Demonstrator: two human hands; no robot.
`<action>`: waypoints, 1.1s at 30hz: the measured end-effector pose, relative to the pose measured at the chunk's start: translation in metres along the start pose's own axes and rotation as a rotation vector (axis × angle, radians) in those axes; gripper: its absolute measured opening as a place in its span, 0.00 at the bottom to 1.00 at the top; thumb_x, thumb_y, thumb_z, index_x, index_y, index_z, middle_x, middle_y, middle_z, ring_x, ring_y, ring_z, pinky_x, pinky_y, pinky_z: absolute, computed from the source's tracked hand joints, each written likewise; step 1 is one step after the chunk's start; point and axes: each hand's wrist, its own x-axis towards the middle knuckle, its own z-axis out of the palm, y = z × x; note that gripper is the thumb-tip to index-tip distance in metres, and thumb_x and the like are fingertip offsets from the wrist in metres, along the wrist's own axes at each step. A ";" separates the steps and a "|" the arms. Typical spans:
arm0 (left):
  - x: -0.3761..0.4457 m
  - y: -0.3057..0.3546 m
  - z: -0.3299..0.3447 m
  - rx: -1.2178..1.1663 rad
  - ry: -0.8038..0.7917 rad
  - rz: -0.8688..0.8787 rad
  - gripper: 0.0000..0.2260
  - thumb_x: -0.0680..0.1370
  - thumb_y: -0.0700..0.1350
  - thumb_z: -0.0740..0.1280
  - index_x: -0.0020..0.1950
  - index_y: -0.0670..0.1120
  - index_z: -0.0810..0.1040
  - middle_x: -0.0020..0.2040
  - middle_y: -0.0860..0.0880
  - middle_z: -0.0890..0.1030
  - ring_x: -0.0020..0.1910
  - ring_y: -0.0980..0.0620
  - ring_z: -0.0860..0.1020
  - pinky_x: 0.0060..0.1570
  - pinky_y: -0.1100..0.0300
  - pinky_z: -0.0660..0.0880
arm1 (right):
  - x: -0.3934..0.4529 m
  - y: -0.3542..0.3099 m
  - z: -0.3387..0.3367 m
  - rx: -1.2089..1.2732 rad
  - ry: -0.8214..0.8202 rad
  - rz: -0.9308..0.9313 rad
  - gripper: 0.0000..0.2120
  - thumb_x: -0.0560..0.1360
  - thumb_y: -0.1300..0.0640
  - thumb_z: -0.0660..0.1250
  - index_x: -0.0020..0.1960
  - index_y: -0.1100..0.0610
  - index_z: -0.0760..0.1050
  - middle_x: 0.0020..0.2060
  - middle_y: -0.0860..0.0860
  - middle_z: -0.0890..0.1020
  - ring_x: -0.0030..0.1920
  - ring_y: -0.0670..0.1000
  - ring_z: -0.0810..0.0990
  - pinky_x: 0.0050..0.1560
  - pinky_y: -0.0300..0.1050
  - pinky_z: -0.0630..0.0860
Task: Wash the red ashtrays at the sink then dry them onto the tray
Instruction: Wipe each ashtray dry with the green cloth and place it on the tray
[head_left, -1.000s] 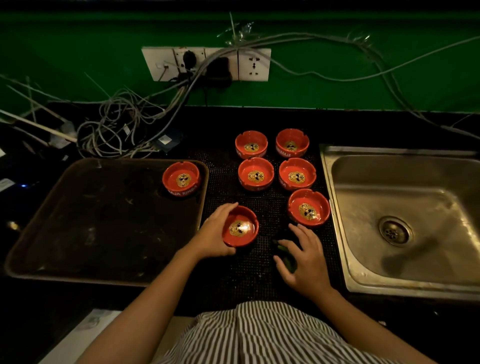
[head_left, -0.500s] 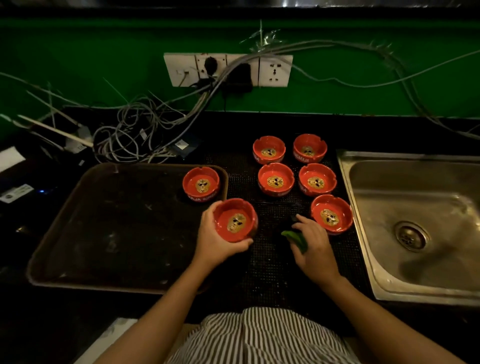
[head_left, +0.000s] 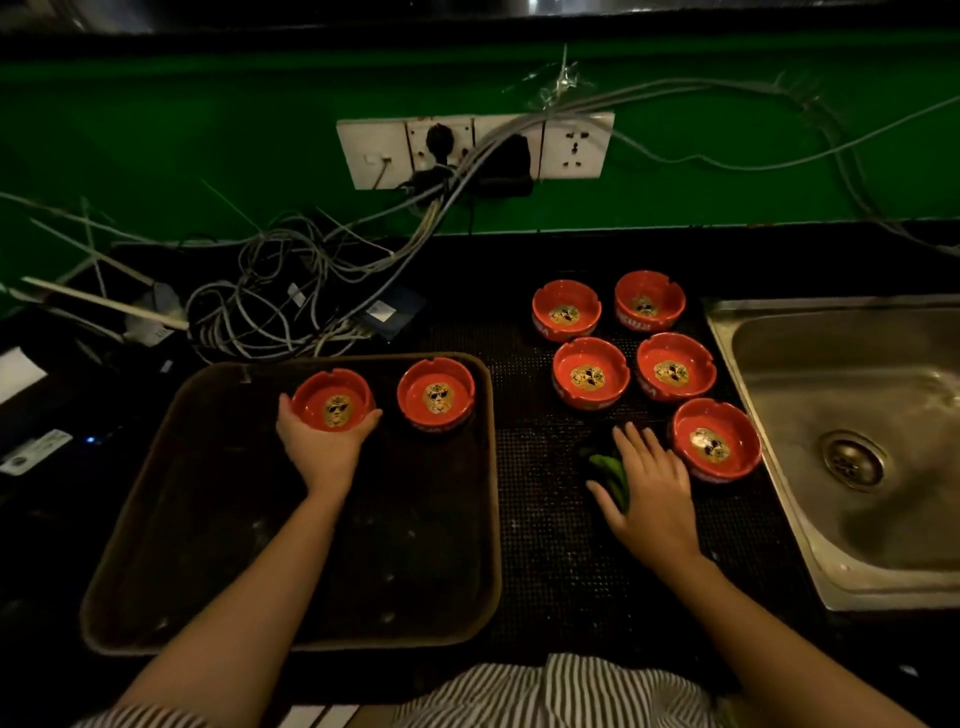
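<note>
Our left hand (head_left: 324, 441) cups one ashtray (head_left: 332, 402) from the near side, with the thumb on one side of the rim and the fingers on the other. The ashtray is over the far part of the tray (head_left: 156, 519), just beside a second ashtray (head_left: 435, 394) that already sits there. We cannot tell if its bottom touches the tray yet. To do this step well, we lower it flat, keep a small gap to the neighbour so the rims do not knock, and open the fingers only when it rests.

Our right hand (head_left: 649, 488) lies with straight fingers on a green cloth (head_left: 610, 470) on the black mat (head_left: 545, 545), near the closest of five ashtrays (head_left: 716, 439) waiting beside the sink (head_left: 883, 582). We think this hand should take that one next, since it is the nearest.
</note>
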 end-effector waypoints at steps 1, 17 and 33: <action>0.005 -0.001 0.003 0.014 -0.003 0.013 0.55 0.60 0.48 0.83 0.79 0.46 0.54 0.77 0.44 0.61 0.75 0.44 0.61 0.74 0.47 0.61 | -0.002 0.001 -0.002 0.000 -0.014 -0.007 0.36 0.73 0.41 0.69 0.75 0.56 0.63 0.73 0.52 0.68 0.74 0.55 0.62 0.70 0.58 0.63; 0.038 -0.021 -0.008 0.138 -0.321 0.083 0.65 0.58 0.51 0.83 0.79 0.53 0.39 0.80 0.46 0.54 0.78 0.42 0.51 0.75 0.37 0.49 | 0.001 0.015 -0.004 0.129 -0.012 -0.110 0.30 0.70 0.56 0.75 0.69 0.55 0.70 0.66 0.52 0.75 0.62 0.54 0.74 0.60 0.52 0.72; -0.135 0.063 0.120 0.160 -0.499 0.578 0.47 0.68 0.59 0.76 0.79 0.47 0.54 0.80 0.46 0.50 0.79 0.48 0.48 0.76 0.45 0.52 | -0.064 0.107 -0.038 0.132 0.056 -0.168 0.23 0.73 0.46 0.70 0.65 0.53 0.76 0.64 0.51 0.76 0.62 0.53 0.75 0.58 0.56 0.71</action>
